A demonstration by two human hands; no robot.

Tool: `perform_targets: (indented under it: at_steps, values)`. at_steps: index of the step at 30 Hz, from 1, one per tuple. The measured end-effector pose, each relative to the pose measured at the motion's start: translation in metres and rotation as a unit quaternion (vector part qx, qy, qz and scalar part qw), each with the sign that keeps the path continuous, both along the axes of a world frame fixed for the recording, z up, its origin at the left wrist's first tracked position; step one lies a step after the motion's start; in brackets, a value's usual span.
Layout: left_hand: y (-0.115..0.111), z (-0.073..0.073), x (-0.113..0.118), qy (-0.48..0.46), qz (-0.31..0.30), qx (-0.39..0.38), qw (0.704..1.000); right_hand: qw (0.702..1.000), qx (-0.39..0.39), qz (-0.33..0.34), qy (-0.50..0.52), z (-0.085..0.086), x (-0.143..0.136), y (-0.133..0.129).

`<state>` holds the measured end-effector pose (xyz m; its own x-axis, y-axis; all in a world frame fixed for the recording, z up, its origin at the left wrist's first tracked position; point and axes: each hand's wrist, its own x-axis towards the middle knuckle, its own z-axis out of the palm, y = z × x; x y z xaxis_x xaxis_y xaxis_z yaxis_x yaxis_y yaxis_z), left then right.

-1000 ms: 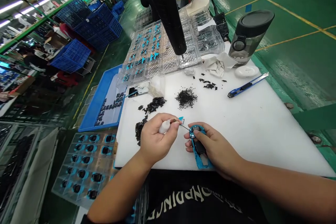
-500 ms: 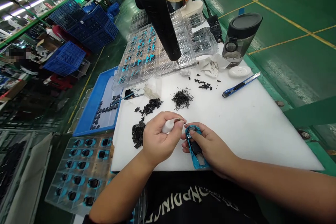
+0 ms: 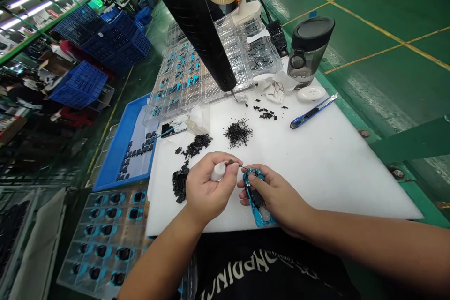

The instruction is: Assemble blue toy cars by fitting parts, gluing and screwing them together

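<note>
My left hand [image 3: 207,190] is closed around a small white bottle-like tool [image 3: 218,171] with a thin tip. That tip reaches the rounded upper end of a bright blue plastic casing [image 3: 260,215]. Black parts are fitted inside the casing. My right hand [image 3: 286,199] grips it, with the thumb on its upper face and the fingers underneath. On the white work surface beyond my hands lies a pile of tiny black pieces [image 3: 238,132]. Black flat parts [image 3: 198,145] and larger black parts [image 3: 179,183] are heaped to the left.
An upright black power screwdriver [image 3: 211,51] hangs over the board. Behind it stand clear compartment trays [image 3: 197,68]. A blue utility knife [image 3: 312,111], a white oval case [image 3: 311,94] and a bottle [image 3: 309,49] lie right. A blue tray [image 3: 105,176] is left.
The view has shifted slightly, so the table items appear moved to the left. Both hands keep their grips, and the tool's tip stays at the casing's upper end.
</note>
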<state>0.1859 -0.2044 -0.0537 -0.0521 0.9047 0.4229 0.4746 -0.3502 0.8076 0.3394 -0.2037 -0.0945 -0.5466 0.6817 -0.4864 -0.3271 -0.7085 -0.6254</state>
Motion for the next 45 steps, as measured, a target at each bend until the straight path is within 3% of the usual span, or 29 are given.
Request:
perform_targets:
  at_steps: [4, 7, 9, 12, 14, 16, 20, 24, 34, 45]
  values:
    - [-0.002, -0.001, 0.004, 0.004, -0.001, -0.004, 1.000, 1.000, -0.002, 0.001, -0.006, 0.002, 0.001, 0.001]
    - [-0.001, 0.011, -0.005, -0.001, 0.029, 0.044, 0.999, 1.000, 0.000, 0.001, -0.001, 0.002, 0.001, 0.000]
    - [0.006, 0.024, -0.021, -0.002, 0.101, 0.116, 0.988, 1.000, -0.002, 0.003, -0.003, 0.000, 0.001, 0.000]
    - [0.027, 0.044, -0.059, 0.040, 0.251, 0.204, 0.945, 1.000, -0.001, 0.004, -0.016, -0.004, 0.001, -0.001]
    - [0.045, 0.051, -0.085, 0.098, 0.316, 0.193, 0.924, 1.000, 0.000, 0.005, -0.022, -0.005, 0.000, 0.000]
    - [0.063, 0.052, -0.105, 0.132, 0.331, 0.155, 0.921, 1.000, -0.002, 0.007, -0.028, -0.004, 0.000, 0.000]
    - [0.087, 0.039, -0.118, 0.143, 0.323, 0.080, 0.932, 0.999, -0.004, 0.004, -0.032, -0.001, -0.001, 0.002]
    - [0.096, 0.024, -0.118, 0.138, 0.312, 0.031, 0.939, 0.999, -0.013, -0.002, -0.035, 0.001, -0.002, 0.002]
    - [0.082, -0.029, -0.150, 0.043, 0.281, -0.086, 0.955, 1.000, -0.013, -0.004, -0.026, 0.001, -0.003, 0.002]
    - [0.084, -0.040, -0.154, 0.081, 0.221, -0.145, 0.961, 0.999, -0.010, -0.007, -0.033, 0.001, -0.003, 0.002]
